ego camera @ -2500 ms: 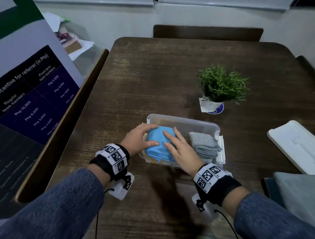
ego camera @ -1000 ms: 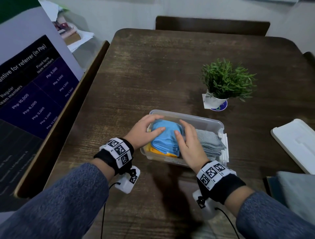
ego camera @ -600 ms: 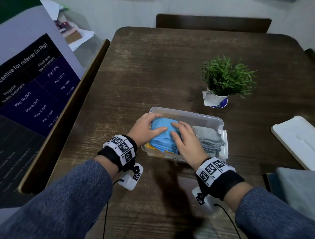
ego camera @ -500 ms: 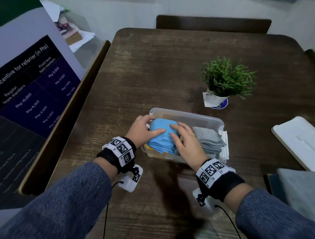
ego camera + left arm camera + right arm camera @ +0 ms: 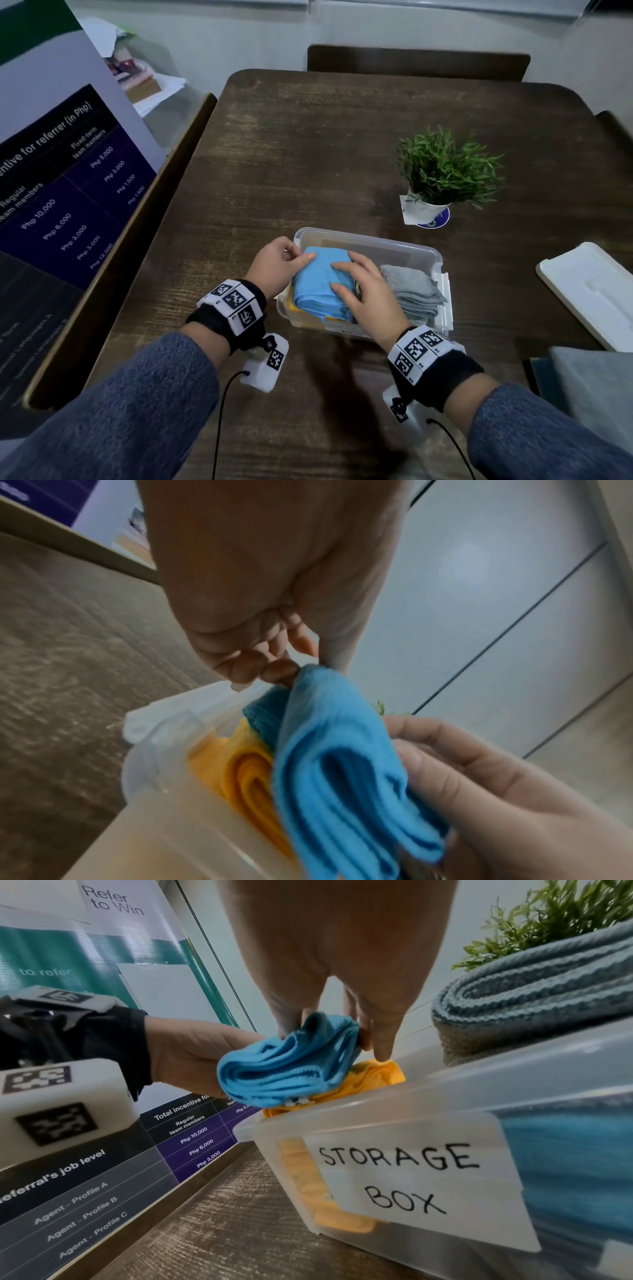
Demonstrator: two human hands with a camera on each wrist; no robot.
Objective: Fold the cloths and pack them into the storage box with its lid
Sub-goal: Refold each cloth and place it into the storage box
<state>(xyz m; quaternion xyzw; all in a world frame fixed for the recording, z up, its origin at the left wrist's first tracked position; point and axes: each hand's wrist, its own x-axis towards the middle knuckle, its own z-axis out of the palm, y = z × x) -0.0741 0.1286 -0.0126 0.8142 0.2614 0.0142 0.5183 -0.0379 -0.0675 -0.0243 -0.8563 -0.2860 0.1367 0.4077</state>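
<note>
While a person leans over a dark wooden surface (image 5: 308, 144), both hands work at a clear plastic storage box (image 5: 370, 240) with a handwritten label reading "STORAGE BOX" (image 5: 411, 1183). Inside the box's left half, a folded blue cloth (image 5: 318, 284) sits on top of a folded yellow cloth (image 5: 373, 1074), rising above the rim. The left hand (image 5: 274, 263) has a narrow grip, pinching the far left corner of the blue cloth between thumb and curled fingers (image 5: 279, 670). The right hand (image 5: 370, 298) curls over the cloth's right side, its grip holding the folded layers with thumb on top and fingers along the edge. A folded grey cloth (image 5: 411, 291) lies in the box's right half, just beside the right hand. A white lid (image 5: 589, 291) rests on the surface well to the right of the box. A small potted green plant (image 5: 442, 171) stands behind the box.
</note>
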